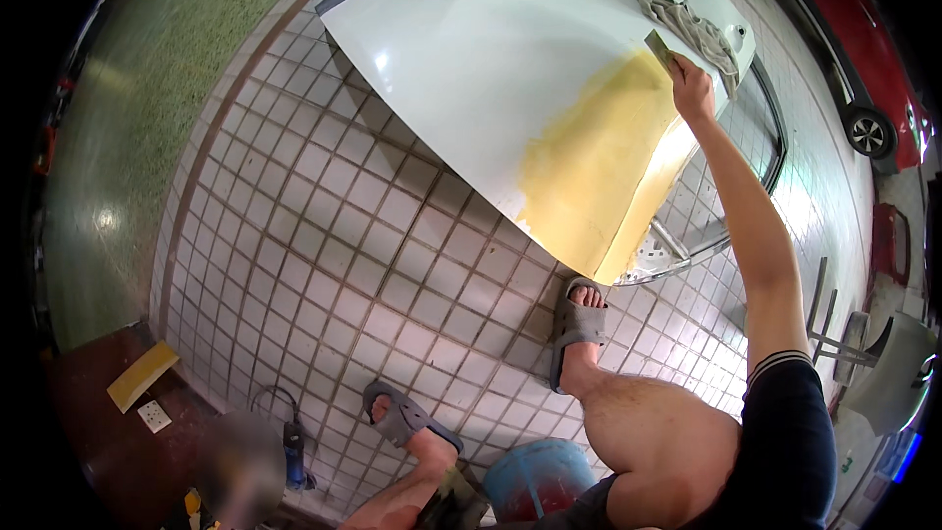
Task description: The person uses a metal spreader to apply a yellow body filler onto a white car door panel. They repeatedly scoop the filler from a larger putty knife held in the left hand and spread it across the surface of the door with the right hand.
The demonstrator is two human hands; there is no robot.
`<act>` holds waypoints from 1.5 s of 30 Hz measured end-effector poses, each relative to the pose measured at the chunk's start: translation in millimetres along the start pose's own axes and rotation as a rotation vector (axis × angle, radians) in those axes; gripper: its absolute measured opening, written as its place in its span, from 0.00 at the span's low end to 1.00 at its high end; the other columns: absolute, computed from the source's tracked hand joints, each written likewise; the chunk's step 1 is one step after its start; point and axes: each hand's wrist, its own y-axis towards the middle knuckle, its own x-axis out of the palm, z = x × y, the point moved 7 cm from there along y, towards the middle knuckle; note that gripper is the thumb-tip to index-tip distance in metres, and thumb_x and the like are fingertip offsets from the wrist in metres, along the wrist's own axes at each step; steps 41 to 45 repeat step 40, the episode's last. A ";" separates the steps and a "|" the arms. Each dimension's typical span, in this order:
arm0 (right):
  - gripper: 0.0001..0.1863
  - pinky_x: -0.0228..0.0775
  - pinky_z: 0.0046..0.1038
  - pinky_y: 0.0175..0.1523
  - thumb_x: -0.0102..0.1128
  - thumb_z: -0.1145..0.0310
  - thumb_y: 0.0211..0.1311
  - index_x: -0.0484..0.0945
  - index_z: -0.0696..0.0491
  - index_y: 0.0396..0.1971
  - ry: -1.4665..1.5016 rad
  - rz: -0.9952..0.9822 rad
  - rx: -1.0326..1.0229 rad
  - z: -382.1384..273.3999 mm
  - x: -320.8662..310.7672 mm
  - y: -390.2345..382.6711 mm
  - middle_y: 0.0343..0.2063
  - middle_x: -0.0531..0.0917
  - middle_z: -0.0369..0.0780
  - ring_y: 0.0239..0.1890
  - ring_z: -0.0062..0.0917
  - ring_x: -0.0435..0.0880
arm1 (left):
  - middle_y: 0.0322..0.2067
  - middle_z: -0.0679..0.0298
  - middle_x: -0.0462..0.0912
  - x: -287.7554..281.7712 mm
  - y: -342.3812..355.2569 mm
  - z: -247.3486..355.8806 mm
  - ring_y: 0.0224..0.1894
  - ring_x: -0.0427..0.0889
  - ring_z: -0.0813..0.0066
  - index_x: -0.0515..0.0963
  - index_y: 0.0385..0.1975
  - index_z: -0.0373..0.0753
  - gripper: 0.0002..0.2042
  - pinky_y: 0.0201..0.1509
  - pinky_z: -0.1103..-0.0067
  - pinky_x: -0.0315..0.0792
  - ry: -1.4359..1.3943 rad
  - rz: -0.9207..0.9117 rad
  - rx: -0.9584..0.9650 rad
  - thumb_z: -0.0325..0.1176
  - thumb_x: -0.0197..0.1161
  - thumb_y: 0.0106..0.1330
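Sanding block (658, 47), a small dark greenish pad, sits clamped in the right hand (691, 88) at about one o'clock in the view, pressed against the white car door panel (471, 49).

Nearest, at six o'clock, a blue round stool (535, 476) shows under the bare knee. Two feet in grey slippers rest on the tiles, the left slipper (407, 419) at about seven o'clock and the right slipper (577, 326) just right of centre, its toes close under the panel's lower edge. At eight o'clock a blue power tool (293, 451) with a cord lies at the tile edge, and beyond it a yellow sheet (142, 375) lies on a dark brown surface.

The floor (324, 265) is small white square tiles, bordered at ten o'clock by a green polished strip (147, 108).

The panel lies tilted across the top centre, with a broad yellow filler patch (599, 167) on its right part. A grey rag (692, 29) lies crumpled on the panel just beyond the hand. At two o'clock, far off, a red car (863, 29) stands.

The block lies at the patch's upper end, fingers closed around it. The left hand is out of view.
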 end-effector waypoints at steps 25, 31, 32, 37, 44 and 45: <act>0.19 0.81 0.33 0.50 0.55 0.79 0.60 0.80 0.53 0.52 0.103 -0.050 -0.356 -120.0 4.4 -161.6 0.48 0.83 0.47 0.46 0.39 0.86 | 0.42 0.46 0.81 -14.5 -13.8 3.5 0.38 0.81 0.47 0.70 0.54 0.33 0.17 0.39 0.62 0.74 0.030 0.031 0.006 0.27 0.57 0.65; 0.15 0.81 0.30 0.43 0.55 0.76 0.64 0.81 0.56 0.49 0.142 -0.056 -0.435 -145.0 -32.0 -138.2 0.42 0.85 0.48 0.44 0.41 0.86 | 0.42 0.46 0.81 -16.6 -15.5 4.6 0.39 0.81 0.48 0.69 0.55 0.34 0.18 0.39 0.62 0.74 0.052 0.067 0.003 0.27 0.57 0.65; 0.14 0.80 0.33 0.42 0.55 0.73 0.65 0.81 0.54 0.49 0.102 -0.061 -0.266 -120.6 -31.9 -115.2 0.39 0.85 0.49 0.41 0.42 0.86 | 0.42 0.46 0.81 -14.9 -14.6 4.0 0.39 0.81 0.48 0.69 0.55 0.34 0.18 0.39 0.62 0.74 0.037 0.050 -0.017 0.26 0.57 0.65; 0.14 0.75 0.41 0.43 0.54 0.64 0.67 0.82 0.50 0.48 -0.012 0.091 -0.036 -14.1 -20.9 -19.6 0.35 0.84 0.51 0.37 0.49 0.83 | 0.48 0.44 0.78 -13.6 -10.6 1.3 0.43 0.81 0.49 0.66 0.58 0.33 0.21 0.44 0.62 0.74 0.004 0.008 0.017 0.26 0.57 0.65; 0.14 0.75 0.43 0.45 0.53 0.65 0.67 0.82 0.49 0.48 -0.094 0.013 -0.042 13.2 3.0 6.0 0.36 0.84 0.51 0.39 0.50 0.82 | 0.52 0.42 0.77 -10.7 -5.7 1.0 0.46 0.81 0.49 0.66 0.59 0.33 0.21 0.46 0.63 0.74 0.068 -0.002 0.033 0.27 0.57 0.65; 0.14 0.75 0.43 0.45 0.53 0.65 0.67 0.82 0.49 0.48 -0.094 0.013 -0.042 13.2 3.0 6.0 0.36 0.84 0.51 0.39 0.50 0.82 | 0.52 0.42 0.77 -10.7 -5.7 1.0 0.46 0.81 0.49 0.66 0.59 0.33 0.21 0.46 0.63 0.74 0.068 -0.002 0.033 0.27 0.57 0.65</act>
